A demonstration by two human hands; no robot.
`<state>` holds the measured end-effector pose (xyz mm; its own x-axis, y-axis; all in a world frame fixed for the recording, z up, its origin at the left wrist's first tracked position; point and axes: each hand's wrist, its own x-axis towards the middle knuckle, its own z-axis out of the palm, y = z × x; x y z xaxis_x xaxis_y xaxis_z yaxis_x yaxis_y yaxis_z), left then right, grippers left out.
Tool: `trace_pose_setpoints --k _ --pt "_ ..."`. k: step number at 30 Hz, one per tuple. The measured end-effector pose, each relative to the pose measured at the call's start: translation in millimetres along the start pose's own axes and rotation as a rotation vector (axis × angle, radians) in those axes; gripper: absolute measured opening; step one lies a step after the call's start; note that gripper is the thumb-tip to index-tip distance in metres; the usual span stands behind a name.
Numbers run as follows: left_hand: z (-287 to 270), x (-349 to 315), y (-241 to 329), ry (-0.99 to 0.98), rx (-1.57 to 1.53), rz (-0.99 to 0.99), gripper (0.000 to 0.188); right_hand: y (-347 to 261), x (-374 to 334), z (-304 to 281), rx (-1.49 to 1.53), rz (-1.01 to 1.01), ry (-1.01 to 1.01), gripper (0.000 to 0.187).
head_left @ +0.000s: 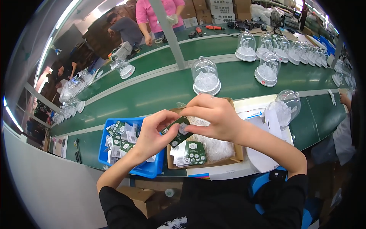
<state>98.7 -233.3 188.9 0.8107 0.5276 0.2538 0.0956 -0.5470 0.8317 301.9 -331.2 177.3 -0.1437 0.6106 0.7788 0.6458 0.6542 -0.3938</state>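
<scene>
Green worktop (152, 88), small dark-green printed card (180, 137)

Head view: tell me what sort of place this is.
Probably a factory assembly or packing floor: a long green workbench, many look-alike clear domes standing on it, and a blue bin of green-and-white cards.

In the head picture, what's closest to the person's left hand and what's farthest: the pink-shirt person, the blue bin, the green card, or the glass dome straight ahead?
1. Green card: pinched in the left hand.
2. Blue bin: just below, to the left.
3. Glass dome: ahead, to the right.
4. Person in the pink shirt: farthest, beyond the benches.
</scene>
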Motion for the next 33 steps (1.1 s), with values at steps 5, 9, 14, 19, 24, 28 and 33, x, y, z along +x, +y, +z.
trace_pose_setpoints --k 5,9,14,19,24,28,33 --pt "1.3 0.8 3.7 -0.051 -0.068 -0.041 0.02 4.5 -5.6 6.9 0.164 0.155 -0.056 0.02" --pt "1.1 1.4 2.8 -0.09 -0.114 -0.06 0.019 6.7 -7.1 4.0 0.31 0.288 -0.047 0.013" --pt "-2.6 3.7 -8.2 -0.094 -0.167 -0.134 0.014 15.9 -9.9 2.3 0.383 0.419 -0.007 0.014" --pt "4.1 11.5 -14.8 -0.122 -0.273 -0.181 0.023 32.3 -10.4 1.5 0.15 0.406 -0.014 0.012" --pt "7.4 24.6 -17.9 -0.168 -0.191 -0.117 0.038 49.4 -4.6 6.9 0.045 0.387 0.037 0.011" --pt "8.8 34.8 -29.0 -0.129 0.08 0.036 0.033 63.1 -6.2 15.7 -0.015 0.424 0.049 0.013" --pt "11.4 59.7 -57.4 -0.044 0.386 0.278 0.03 89.1 0.9 24.2 0.146 0.539 0.067 0.014"
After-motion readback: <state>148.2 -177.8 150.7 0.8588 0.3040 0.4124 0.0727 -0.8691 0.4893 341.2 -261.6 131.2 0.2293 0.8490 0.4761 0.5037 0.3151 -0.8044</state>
